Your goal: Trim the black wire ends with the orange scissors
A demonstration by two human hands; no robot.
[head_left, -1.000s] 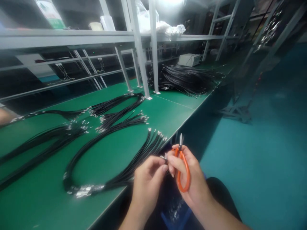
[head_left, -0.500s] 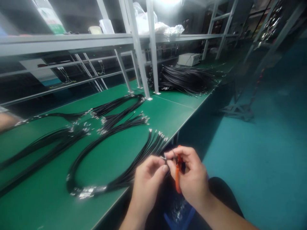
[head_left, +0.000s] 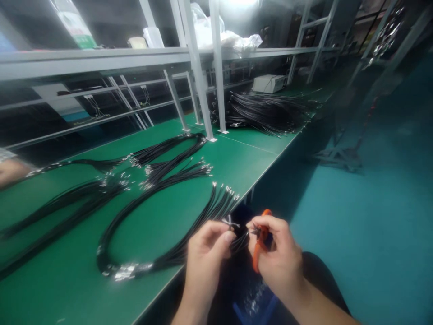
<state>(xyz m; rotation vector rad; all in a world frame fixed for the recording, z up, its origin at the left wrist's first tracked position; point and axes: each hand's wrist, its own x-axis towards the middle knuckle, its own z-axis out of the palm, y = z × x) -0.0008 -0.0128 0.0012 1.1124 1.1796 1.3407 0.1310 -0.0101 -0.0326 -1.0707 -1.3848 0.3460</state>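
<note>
My left hand (head_left: 207,253) is closed in a pinch on the metal-tipped end of a thin black wire (head_left: 232,224) just off the front edge of the green bench. My right hand (head_left: 278,257) is closed round small orange-handled scissors (head_left: 260,243), whose blades point left toward the pinched wire end. A looped bundle of black wires (head_left: 158,207) with metal terminals lies on the bench right beside my left hand.
The green bench (head_left: 67,280) carries more black wire bundles (head_left: 84,198) to the left and a big heap (head_left: 264,113) at the back. Grey shelf posts (head_left: 216,67) stand behind. Another person's hand (head_left: 11,171) rests at far left. A blue bin (head_left: 252,302) sits below my hands.
The scissors have turned from upright to pointing left at the wire end. My right hand has shifted slightly right and down. My left hand keeps its pinch.
</note>
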